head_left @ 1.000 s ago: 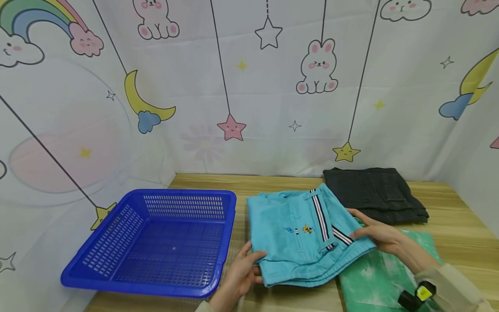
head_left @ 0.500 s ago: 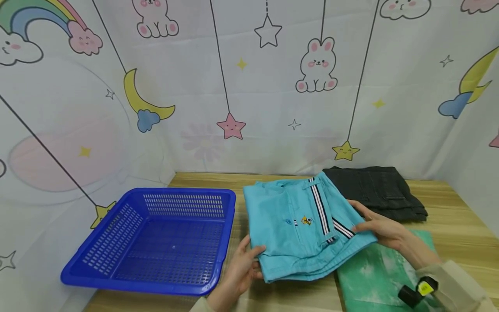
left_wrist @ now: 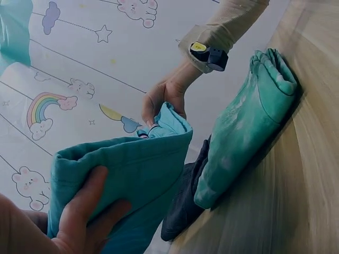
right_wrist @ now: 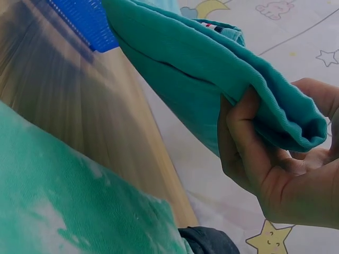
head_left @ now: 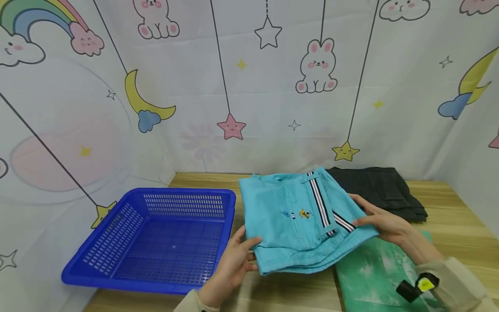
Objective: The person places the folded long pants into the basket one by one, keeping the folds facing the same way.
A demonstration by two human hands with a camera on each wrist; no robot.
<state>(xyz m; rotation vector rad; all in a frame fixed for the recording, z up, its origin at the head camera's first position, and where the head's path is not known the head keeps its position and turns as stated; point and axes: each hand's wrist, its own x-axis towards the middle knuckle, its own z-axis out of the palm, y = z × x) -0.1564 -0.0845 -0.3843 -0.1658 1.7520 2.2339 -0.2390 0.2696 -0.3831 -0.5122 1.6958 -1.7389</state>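
Note:
Both hands hold a folded pair of turquoise pants (head_left: 278, 221) above the table, with a striped trim and a small embroidered figure on top. My left hand (head_left: 233, 259) grips the near left edge, thumb on top and fingers beneath. At the right edge, my right hand (head_left: 387, 223) pinches the fold; its fingers curl under the cloth in the right wrist view. From the left wrist side, the folded pants (left_wrist: 132, 174) show their layered edge, raised off the table. Below the right forearm lies a folded green and white tie-dyed garment (head_left: 370, 277).
A blue plastic basket (head_left: 224, 242) with slotted walls stands on the wooden table (head_left: 288, 294) to the left, nothing inside. Folded dark denim (head_left: 380, 188) lies at the back right. A printed cloth backdrop (head_left: 269, 99) closes off the rear and sides.
Both hands have lifted the turquoise pants slightly higher and moved them a little away and to the left. The basket, dark denim and green garment have stayed put.

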